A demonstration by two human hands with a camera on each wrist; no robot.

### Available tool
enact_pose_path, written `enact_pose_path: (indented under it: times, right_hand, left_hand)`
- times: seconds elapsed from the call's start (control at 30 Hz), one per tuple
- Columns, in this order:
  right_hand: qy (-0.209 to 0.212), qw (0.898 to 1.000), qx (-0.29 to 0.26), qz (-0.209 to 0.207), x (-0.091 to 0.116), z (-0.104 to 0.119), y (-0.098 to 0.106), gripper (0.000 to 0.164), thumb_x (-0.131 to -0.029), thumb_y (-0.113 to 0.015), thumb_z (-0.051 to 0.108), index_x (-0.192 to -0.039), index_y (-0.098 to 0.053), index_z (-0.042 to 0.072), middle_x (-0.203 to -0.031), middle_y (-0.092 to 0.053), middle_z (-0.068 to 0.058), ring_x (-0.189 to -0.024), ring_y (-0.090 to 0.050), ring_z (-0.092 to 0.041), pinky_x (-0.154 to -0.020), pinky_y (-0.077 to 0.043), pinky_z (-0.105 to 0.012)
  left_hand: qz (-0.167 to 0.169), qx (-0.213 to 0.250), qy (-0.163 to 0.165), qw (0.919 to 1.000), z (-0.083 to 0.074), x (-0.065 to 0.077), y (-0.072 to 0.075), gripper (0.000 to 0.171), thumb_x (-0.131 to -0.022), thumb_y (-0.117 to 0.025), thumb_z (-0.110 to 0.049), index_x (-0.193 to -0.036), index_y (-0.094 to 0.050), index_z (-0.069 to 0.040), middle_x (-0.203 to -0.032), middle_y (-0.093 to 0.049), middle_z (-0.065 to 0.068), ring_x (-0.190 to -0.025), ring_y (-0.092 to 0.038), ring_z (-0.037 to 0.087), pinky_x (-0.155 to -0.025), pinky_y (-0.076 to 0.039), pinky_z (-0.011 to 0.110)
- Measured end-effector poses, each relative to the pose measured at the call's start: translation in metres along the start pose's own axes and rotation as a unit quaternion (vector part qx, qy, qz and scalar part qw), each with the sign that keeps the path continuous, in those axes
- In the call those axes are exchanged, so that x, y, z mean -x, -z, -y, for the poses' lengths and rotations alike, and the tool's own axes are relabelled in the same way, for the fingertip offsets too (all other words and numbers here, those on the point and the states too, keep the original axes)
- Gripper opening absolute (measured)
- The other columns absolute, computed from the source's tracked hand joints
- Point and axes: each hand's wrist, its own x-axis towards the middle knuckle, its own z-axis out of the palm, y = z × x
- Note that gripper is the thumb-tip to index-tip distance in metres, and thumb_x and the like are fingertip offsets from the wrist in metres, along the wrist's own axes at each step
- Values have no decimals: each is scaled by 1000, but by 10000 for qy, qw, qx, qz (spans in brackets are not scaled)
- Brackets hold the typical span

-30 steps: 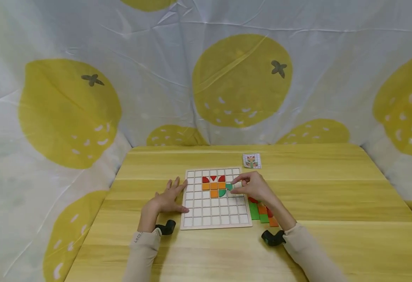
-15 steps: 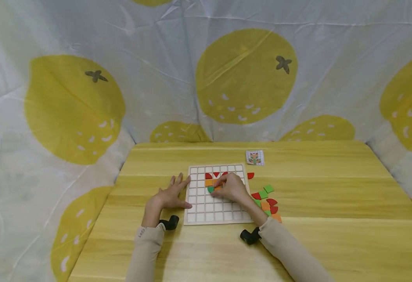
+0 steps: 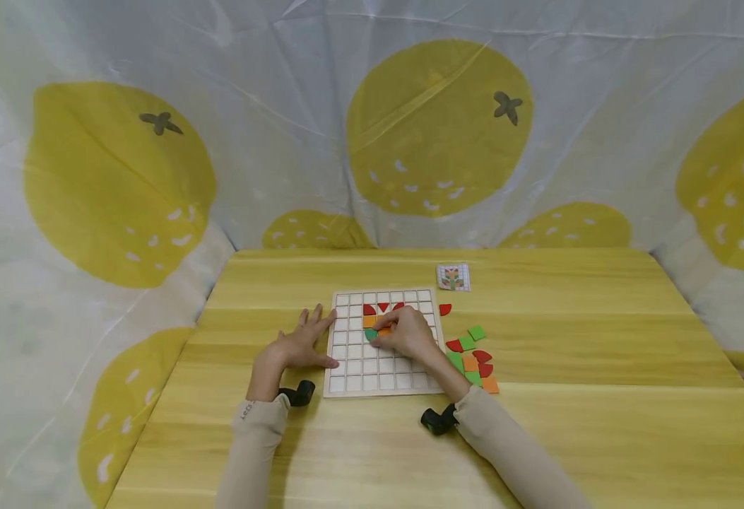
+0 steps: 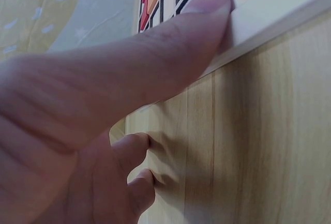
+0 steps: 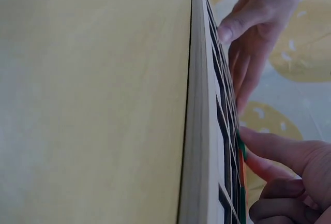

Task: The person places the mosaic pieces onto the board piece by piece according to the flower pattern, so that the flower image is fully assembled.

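Note:
A white gridded board [image 3: 354,384] with a pale wooden rim lies on the table. In its upper middle, red pieces [image 3: 369,309] stand in a row over orange squares [image 3: 369,322]. My right hand [image 3: 406,336] reaches over the board and pinches a green quarter-circle tile [image 3: 370,335] between thumb and index finger, at the cell left of the lower orange square. This hand hides part of the pattern. My left hand [image 3: 298,348] rests spread at the board's left edge, its thumb [image 4: 209,14] pressing on the rim in the left wrist view.
Loose green, red and orange tiles [image 3: 470,363] lie in a cluster right of the board. One red quarter-circle [image 3: 445,309] sits apart, near the board's upper right edge. A small pattern card [image 3: 453,278] lies behind. A lemon-print cloth [image 3: 295,141] hangs beyond the table.
My right hand has moved left across the board from its right side, where it held a green tile, to the left of the lower orange square. My left hand stays at the edge.

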Motion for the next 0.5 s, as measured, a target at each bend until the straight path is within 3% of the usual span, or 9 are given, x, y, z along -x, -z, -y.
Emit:
enact_pose_path:
  times: [0.23,0.5]
  right_hand:
    - [51,9998,-112,136,-2,1,2,18,-76,-91,14,-92,-84,11,-65,-55,2,-58,-41,-11,-55,-28,-22]
    - [65,9996,-124,230,0,-2,4,17,-77,-91,12,-93,-84,11,-72,-65,-1,-59,-43,-11,-55,-31,-21]
  left_hand:
    - [-3,29,12,10000,0,-1,3,101,-93,-77,-37,-168,-13,-16,-174,9,20,-159,12,47,-113,1,87]
    - [-11,34,-74,10000,-1,-2,-1,102,-92,-78,-39,-167,-15,-15,-173,7,23,-159,10,49,-111,-1,88]
